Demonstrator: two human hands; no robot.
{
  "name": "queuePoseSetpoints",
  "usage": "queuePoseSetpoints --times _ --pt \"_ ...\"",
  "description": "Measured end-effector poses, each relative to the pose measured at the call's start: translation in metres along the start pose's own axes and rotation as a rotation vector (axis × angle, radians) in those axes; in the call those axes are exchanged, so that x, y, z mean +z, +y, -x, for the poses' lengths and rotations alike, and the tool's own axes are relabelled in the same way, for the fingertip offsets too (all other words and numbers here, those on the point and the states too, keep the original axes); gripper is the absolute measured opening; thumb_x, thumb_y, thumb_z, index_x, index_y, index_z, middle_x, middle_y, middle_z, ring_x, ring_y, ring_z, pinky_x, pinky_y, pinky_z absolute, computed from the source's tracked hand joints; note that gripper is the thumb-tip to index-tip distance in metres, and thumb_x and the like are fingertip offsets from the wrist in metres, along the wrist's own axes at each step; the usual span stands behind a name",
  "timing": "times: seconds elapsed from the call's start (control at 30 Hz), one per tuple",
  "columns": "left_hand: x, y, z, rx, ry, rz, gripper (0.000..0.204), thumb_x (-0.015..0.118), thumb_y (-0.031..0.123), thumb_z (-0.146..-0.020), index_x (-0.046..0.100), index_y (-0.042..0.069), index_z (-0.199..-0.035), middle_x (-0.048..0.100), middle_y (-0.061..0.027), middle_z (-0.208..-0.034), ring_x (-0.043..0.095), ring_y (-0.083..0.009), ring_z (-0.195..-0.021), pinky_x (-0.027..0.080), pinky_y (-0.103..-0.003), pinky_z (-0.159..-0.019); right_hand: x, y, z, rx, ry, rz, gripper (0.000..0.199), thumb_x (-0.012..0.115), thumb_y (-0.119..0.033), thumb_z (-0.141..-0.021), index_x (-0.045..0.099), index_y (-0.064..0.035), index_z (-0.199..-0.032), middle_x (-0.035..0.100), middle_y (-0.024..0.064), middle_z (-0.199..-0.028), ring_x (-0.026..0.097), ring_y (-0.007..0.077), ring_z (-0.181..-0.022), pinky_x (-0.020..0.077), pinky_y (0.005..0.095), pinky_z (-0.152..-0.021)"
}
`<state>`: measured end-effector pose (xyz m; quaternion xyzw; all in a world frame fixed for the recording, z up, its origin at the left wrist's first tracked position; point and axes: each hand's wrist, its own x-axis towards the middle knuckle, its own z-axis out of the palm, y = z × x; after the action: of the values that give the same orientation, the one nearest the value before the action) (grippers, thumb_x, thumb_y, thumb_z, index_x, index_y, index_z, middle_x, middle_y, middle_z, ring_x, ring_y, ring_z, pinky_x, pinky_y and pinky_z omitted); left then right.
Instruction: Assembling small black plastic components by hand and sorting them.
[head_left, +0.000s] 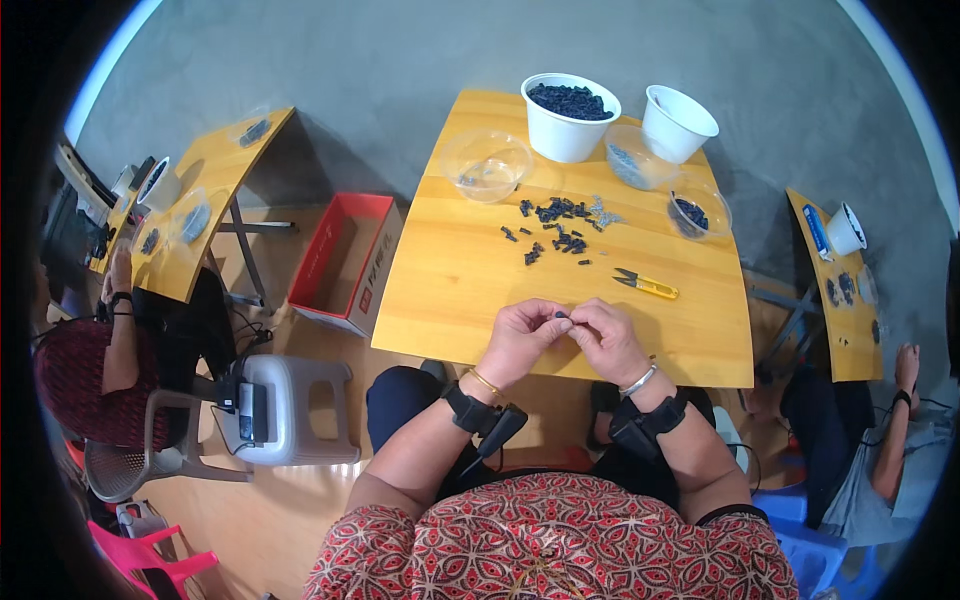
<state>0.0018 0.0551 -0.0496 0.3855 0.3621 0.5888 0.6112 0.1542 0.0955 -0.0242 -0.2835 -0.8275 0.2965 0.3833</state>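
Note:
Both my hands meet over the near edge of the wooden table [450, 300]. My left hand [525, 335] pinches a small dark plastic piece [562, 316] between thumb and forefinger. The fingertips of my right hand [608, 340] close on the same piece from the other side; most of it is hidden. Beyond my hands lie loose small black pieces [568, 243] in a scattered heap, with a few small silvery-grey parts [603, 213] beside them. Yellow-handled thread snips [648, 285] rest on the table just past my right hand.
At the back stand a white tub [565, 140] full of black pieces and another white tub [678, 130], tilted. Clear bowls [487, 168] sit nearby, one with grey parts [628, 165], one with dark pieces [690, 215]. A red box [345, 255] and a grey stool [297, 405] are left. Other people sit at both sides.

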Motion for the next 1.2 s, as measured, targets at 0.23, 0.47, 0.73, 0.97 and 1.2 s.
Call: queuePoseSetpoints --times 0.23,0.47,0.73,0.97,1.2 --pt "0.008 -0.008 -0.009 0.557 0.12 -1.012 0.008 0.067 0.005 -0.063 0.061 0.006 -0.068 0.056 -0.0077 -0.068 0.054 -0.0251 -0.068 0.039 -0.036 -0.067 -0.002 0.013 0.012 -0.068 0.021 0.346 0.008 0.058 0.0 -0.067 0.058 -0.0032 -0.074 0.056 0.0084 -0.075 0.053 0.0269 -0.074 0.0425 0.0353 -0.066" --pt "0.012 -0.002 -0.005 0.536 0.053 -1.176 0.006 0.066 0.012 -0.065 0.061 0.009 -0.066 0.054 -0.0061 -0.067 0.052 -0.0245 -0.074 0.034 -0.036 -0.075 -0.003 0.013 -0.001 0.179 0.212 0.101 0.006 0.053 -0.002 -0.072 0.058 -0.003 -0.075 0.056 0.0112 -0.071 0.054 0.0286 -0.072 0.043 0.0371 -0.066" --pt "0.015 -0.004 0.0 0.559 0.108 -1.235 0.005 0.065 0.009 -0.061 0.06 0.008 -0.063 0.054 -0.0048 -0.064 0.051 -0.0233 -0.069 0.034 -0.035 -0.074 0.041 0.042 -0.03 0.146 0.359 0.198 0.014 0.046 0.0 -0.069 0.058 -0.0072 -0.069 0.058 0.0082 -0.068 0.052 0.0277 -0.07 0.0404 0.0386 -0.065" --pt "0.021 -0.015 0.007 0.556 0.196 -1.269 0.005 0.062 0.007 -0.06 0.057 0.007 -0.059 0.054 -0.0053 -0.063 0.051 -0.0235 -0.068 0.034 -0.036 -0.074 0.041 0.044 -0.025 0.092 0.319 0.397 0.012 0.048 0.0 -0.062 0.054 -0.0096 -0.059 0.055 0.0064 -0.065 0.05 0.0277 -0.069 0.0383 0.0388 -0.064" --pt "0.022 -0.019 0.01 0.615 0.211 -1.24 0.007 0.059 0.004 -0.061 0.054 0.007 -0.057 0.052 -0.0069 -0.062 0.051 -0.0247 -0.068 0.033 -0.037 -0.073 0.043 0.04 -0.024 0.06 0.316 0.426 0.01 0.049 -0.004 -0.062 0.048 -0.0091 -0.054 0.05 0.007 -0.06 0.048 0.0282 -0.066 0.0367 0.0405 -0.059"
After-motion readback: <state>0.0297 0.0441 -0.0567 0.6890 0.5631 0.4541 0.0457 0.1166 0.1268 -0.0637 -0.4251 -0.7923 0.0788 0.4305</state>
